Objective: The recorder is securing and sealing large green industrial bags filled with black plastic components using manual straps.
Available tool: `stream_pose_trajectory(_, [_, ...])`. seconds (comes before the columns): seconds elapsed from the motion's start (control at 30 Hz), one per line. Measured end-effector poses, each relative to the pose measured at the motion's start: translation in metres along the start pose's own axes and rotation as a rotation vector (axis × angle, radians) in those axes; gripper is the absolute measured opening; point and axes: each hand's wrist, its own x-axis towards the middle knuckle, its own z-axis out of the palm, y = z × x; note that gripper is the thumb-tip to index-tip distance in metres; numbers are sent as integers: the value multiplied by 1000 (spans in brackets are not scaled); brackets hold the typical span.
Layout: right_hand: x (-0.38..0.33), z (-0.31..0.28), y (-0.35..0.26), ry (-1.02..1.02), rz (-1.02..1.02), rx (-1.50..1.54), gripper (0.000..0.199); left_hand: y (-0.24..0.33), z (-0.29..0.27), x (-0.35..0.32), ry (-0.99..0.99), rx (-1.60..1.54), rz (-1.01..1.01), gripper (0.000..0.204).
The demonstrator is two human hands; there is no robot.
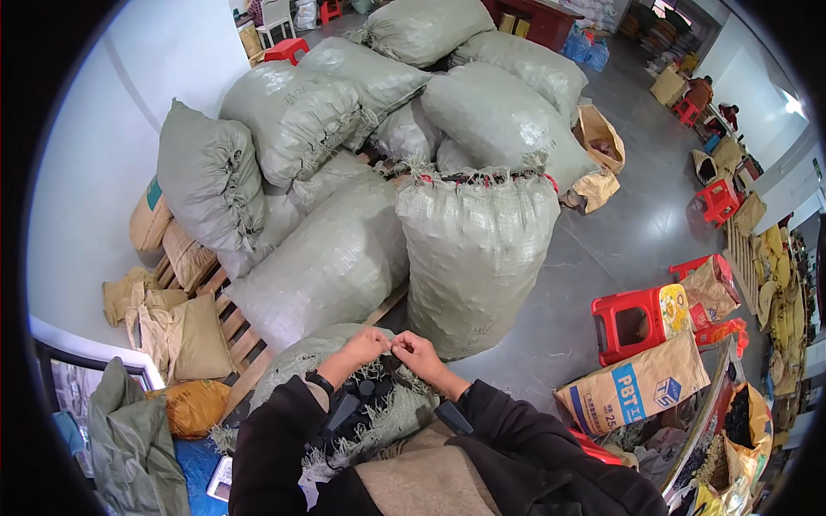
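— Right below the camera, at the frayed top of the open sack (344,404): both hands meeting at its far rim. Left hand (366,344) and right hand (419,353) almost touching, fingertips pinched together on something thin there, maybe a string or a bit of the woven edge. Too small to tell which.

— And the sack itself?

— Sitting between the forearms, mouth up and wide open, dark bits inside. Pinch point lying at the far side of the mouth, away from the body, dead center between the two hands. Neither hand nearer; both right on it.

— Long way of that rim?

— Running left to right, from one hand to the other.

— Anything close by?

— Just past the fingers, a tall grey sack (475,258) standing upright, tied shut at the top. Behind it, more grey sacks piled on a wooden pallet (237,327). Off to the right, a red stool (628,322) and a brown paper bag (637,383) lying on the floor, well apart from the hands.

— In the way?

— Nothing between the hands. Tall sack near, though, so little room straight ahead.
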Motion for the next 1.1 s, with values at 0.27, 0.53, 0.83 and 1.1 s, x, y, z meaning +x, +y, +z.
stream_pose_trajectory(0.27, [0,3,-25,-59,-14,-70,13,26,-24,3,85,-674,-280,9])
stream_pose_trajectory(0.53, [17,4,-49,-147,-268,-225,16,118,-42,-64,169,-586,38,20])
stream_pose_trajectory(0.83, [27,33,-80,-566,-107,59,22,164,-106,-148,356,-1012,554,14])
stream_pose_trajectory(1.1, [-25,66,-175,-1037,33,393,37,186,-128,-319,381,-944,883,21])
